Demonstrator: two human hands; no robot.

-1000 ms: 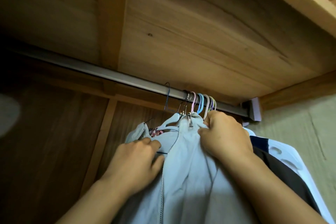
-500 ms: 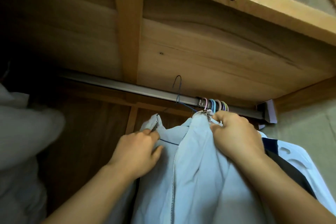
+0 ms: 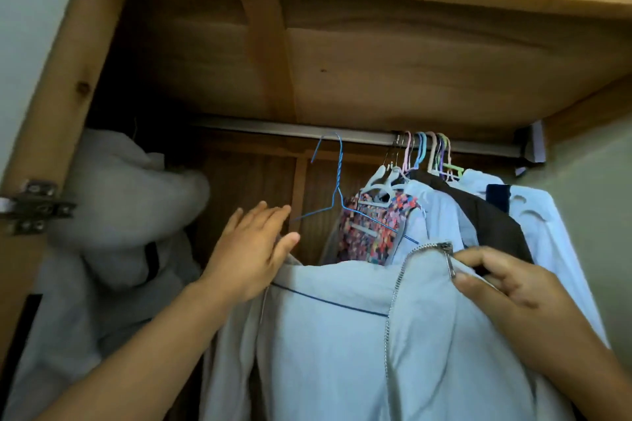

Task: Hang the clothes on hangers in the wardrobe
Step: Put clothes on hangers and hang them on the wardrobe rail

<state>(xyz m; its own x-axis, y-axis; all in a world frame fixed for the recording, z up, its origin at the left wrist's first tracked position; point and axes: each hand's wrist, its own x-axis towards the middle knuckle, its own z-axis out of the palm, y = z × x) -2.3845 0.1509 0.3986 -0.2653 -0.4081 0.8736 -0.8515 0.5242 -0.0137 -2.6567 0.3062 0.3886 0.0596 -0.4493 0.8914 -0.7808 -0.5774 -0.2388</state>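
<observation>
Far over on the left of the wardrobe, past the pale wooden side panel with its metal hinge (image 3: 32, 206), I can see a soft grey bulky garment (image 3: 130, 202) bunched up in the shadow, blurred enough that I cannot tell how it hangs. Next comes my left hand (image 3: 251, 251), fingers straight and spread, holding nothing, its heel resting against the shoulder of the pale blue zip-front jacket (image 3: 342, 335). Above it the thin blue wire hanger (image 3: 337, 181) has its twisted neck upright and its hook up at the flat grey metal rail (image 3: 359, 137), though I cannot make out whether the hook sits over the rail or only in front of it; one wire arm disappears into the jacket's collar. The jacket is a smooth, light woven cloth with a dark piping line across the chest and a silver toothed zip, and it slumps below the wire rather than sitting square on it. I judge the step in hand to be settling this jacket on its hanger; the next move calls for lifting the left shoulder over the bare wire arm, gently, as thin wire will tilt. Behind hangs a multicoloured patterned garment (image 3: 372, 232) on a white plastic hanger, then a cluster of pastel plastic hooks (image 3: 427, 150). At the right, my right hand (image 3: 513, 287) pinches the jacket's fabric beside the metal zip pull (image 3: 448, 258), with dark and white garments behind it.
</observation>
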